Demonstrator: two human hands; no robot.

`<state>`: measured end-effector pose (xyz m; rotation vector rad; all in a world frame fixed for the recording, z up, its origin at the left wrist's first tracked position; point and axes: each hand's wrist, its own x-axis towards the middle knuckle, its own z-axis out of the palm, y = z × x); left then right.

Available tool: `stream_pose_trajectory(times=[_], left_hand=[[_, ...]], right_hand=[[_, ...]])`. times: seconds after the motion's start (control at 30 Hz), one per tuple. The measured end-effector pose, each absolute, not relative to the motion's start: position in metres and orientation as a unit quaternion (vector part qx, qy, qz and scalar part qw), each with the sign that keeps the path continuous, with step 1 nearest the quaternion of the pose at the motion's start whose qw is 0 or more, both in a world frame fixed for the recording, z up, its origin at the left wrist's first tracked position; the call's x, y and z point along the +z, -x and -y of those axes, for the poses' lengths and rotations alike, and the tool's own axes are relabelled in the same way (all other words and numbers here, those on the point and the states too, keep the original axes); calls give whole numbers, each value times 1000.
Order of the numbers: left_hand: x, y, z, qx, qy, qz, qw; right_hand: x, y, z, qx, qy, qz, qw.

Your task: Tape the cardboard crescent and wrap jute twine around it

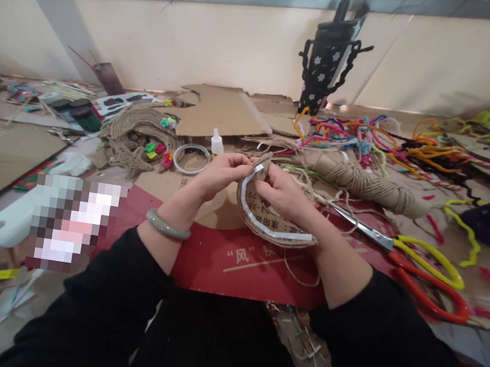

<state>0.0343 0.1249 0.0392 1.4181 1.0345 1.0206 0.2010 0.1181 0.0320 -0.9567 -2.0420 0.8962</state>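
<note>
Between my hands is a curved cardboard piece (291,218) with printed characters, seen over a red board. Jute twine (240,212) lines its outer rim, and a white tape strip (283,235) follows the curve inside. My left hand (226,174), below a jade-coloured bangle (168,225), pinches the piece's upper left end. My right hand (287,195) is closed close beside it, fingertips at the same end and thumb against the cardboard. Strands of twine run away behind the fingers. What exactly lies between the fingertips is partly hidden.
Scissors (381,239) with yellow and red handles lie right of my right hand, near a twine-wound cardboard roll (364,186). A tape ring (176,158), a small white bottle (217,144) and a twine crescent (137,121) sit left. A black tumbler (322,72) stands behind.
</note>
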Motion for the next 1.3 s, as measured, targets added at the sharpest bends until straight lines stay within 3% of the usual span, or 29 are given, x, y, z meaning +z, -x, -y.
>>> stream_pose_trajectory(times=[0.47, 0.7, 0.97, 1.13, 1.3], left_hand=[[37, -35, -125, 439, -587, -427, 530], [37, -29, -129, 472, -570, -410, 533], [35, -28, -133, 539, -535, -424, 493], [34, -28, -135, 565, -507, -422, 496], [33, -31, -134, 566, -497, -432, 496]], right_hand=[[34, -200, -116, 351, 390, 779, 343], [30, -202, -119, 485, 351, 727, 335], [37, -203, -117, 435, 370, 772, 279], [40, -203, -116, 515, 391, 696, 312], [39, -202, -115, 459, 358, 783, 220]])
